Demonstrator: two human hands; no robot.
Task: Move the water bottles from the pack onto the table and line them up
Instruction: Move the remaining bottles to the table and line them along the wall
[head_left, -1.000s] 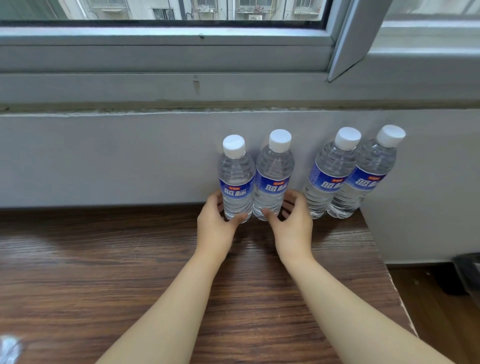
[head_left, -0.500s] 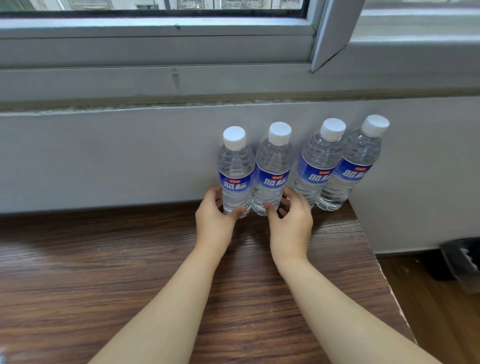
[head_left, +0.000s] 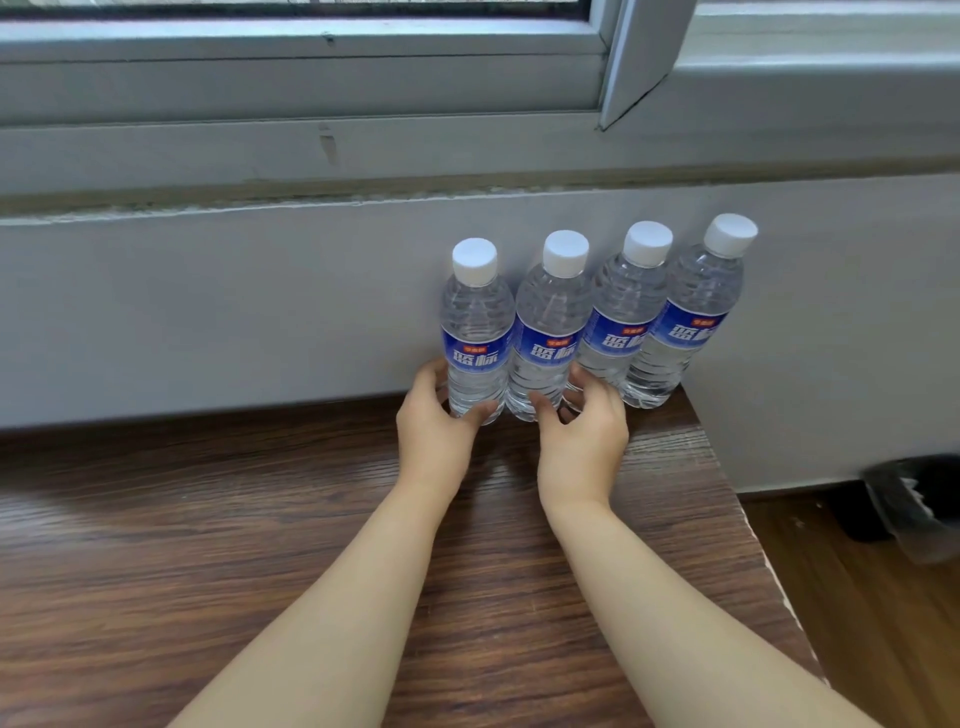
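Four water bottles stand upright in a row on the wooden table (head_left: 208, 571), all pushed back against the grey wall (head_left: 208, 312) under the window frame (head_left: 311, 78). Using the wall as the reference: every bottle sits right at its foot, white cap up, blue label facing out, and neighbours look like they're touching or just about.

The left hand (head_left: 434, 434) is curled around the base of the first bottle (head_left: 475, 338), thumb in front and fingers wrapping the far side toward the wall. The right hand (head_left: 582, 441) grips the bottom of the second bottle (head_left: 548, 338), thumb on the front, fingers reaching in between it and the third bottle (head_left: 621, 322). The fourth bottle (head_left: 693, 312) is at the end of the row along the wall, near the table's right corner, with nobody touching it.

Past that corner, on the floor by the wall, there's a dark bin (head_left: 914, 509), partly cut off.
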